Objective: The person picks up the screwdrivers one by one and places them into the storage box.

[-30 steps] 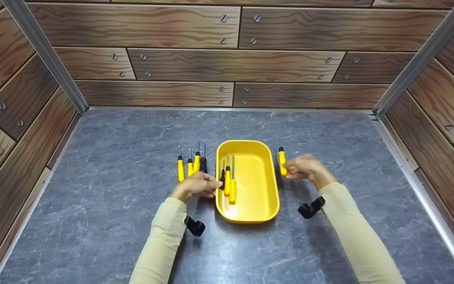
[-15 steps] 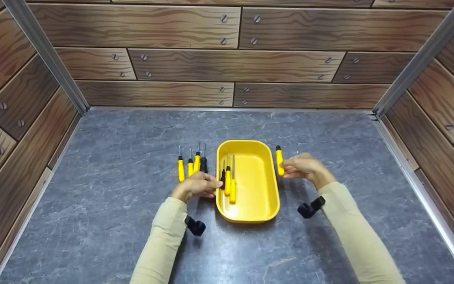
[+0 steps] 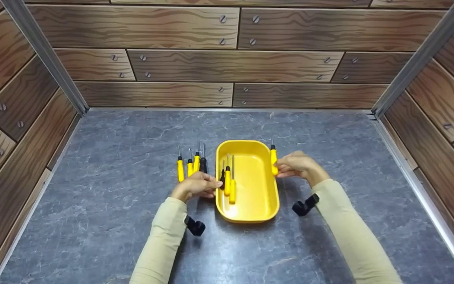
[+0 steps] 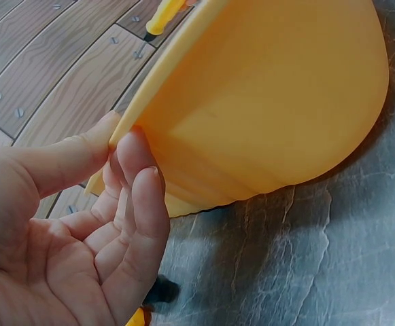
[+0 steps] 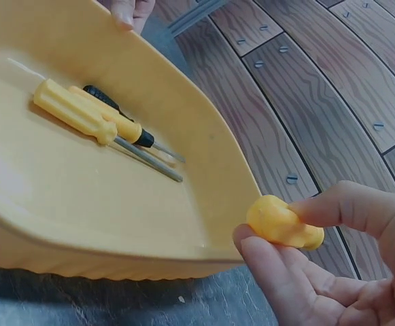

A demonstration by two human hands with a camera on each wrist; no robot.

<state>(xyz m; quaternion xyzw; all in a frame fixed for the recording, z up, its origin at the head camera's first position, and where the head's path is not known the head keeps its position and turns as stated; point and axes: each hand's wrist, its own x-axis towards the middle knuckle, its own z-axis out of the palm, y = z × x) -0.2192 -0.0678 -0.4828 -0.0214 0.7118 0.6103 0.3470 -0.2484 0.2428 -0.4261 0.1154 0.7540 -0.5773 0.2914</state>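
A yellow tray (image 3: pixel 254 213) stands on the grey surface between the hands. My left hand (image 3: pixel 197 184) pinches its left rim between thumb and fingers, which the left wrist view shows closely. In my right hand (image 3: pixel 298 165) is a yellow-handled screwdriver (image 3: pixel 273 156) with a black collar, pinched by the handle at the tray's right rim, tip pointing away. Inside the tray, along its left side, lie a black screwdriver (image 3: pixel 222 179), a yellow screwdriver with black collar (image 3: pixel 227 185) and an all-yellow-handled screwdriver (image 5: pixel 75 112).
Left of the tray, several screwdrivers lie side by side, among them a yellow one (image 3: pixel 180 169) and a black one (image 3: pixel 203 163); the left hand partly covers them. Wood-patterned walls (image 3: pixel 227 65) with metal edge strips enclose the surface.
My right hand has moved left with the screwdriver, from beside the tray to its right rim. My left hand stays on the left rim, and the tray has not moved.
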